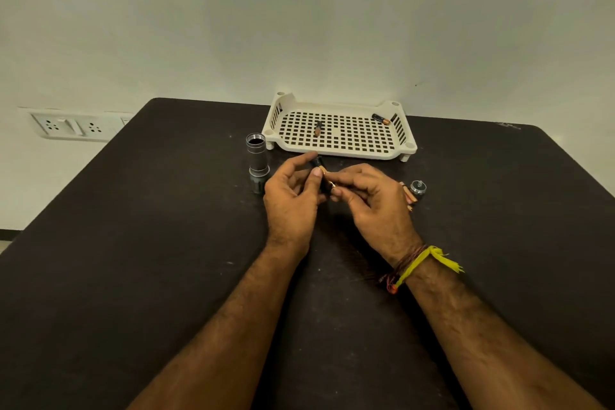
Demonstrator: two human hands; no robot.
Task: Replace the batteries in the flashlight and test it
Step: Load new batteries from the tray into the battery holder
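Head view only. Both hands busy mid-tabletop [133, 243]: left hand [293, 200] curled round a small dark battery holder [317, 164], thumb pressed on top; right hand [372, 200] pinching a battery [327, 176] right up against that holder, apparently loading it. Flashlight [257, 161] parked at about 10 o'clock from the hands, lying with its open end pointing away, just beside the white tray [339, 151]. Tray up at 12 o'clock with two batteries [318, 129] in it, well apart. Tail cap [418, 189] at 3 o'clock, touching or nearly touching a few more batteries [408, 198] half hidden behind the right hand.

Stuff that could go sideways, guessing here: battery slotted in backwards, markings too small to read. Old and new cells easy to mix up, no telling which pile is which. Round flashlight could roll if bumped. Cap spring could get nudged off the edge side.
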